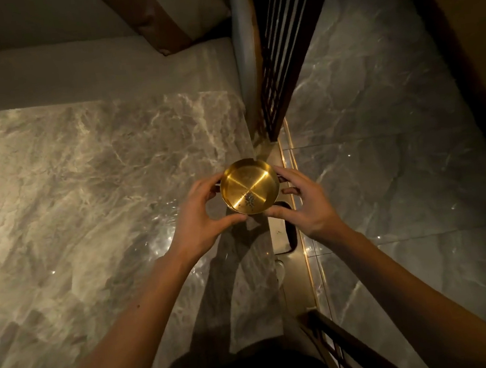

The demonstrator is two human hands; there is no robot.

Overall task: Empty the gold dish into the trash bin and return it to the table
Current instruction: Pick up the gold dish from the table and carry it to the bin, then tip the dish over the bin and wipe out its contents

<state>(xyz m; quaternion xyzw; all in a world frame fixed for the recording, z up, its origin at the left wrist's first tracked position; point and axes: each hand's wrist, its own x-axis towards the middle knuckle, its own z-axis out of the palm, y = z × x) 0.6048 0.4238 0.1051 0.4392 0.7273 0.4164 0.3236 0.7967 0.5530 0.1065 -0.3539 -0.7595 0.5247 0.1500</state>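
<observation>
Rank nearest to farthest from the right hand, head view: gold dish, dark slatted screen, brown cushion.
1. Round gold metal dish: held between the right hand and the left hand, at the marble table's edge.
2. Dark slatted wooden screen: beyond the hand, centre-right.
3. Brown cushion: on the pale bench, far upper left.

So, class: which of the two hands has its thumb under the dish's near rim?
The right hand; the left hand's thumb stops short of the gold dish.

Both forearms are seen bare to the frame's edge, no sleeves being worn; the left hand (200,214) and right hand (306,204) are ungloved; dark clothing is glimpsed at the bottom edge.
</observation>
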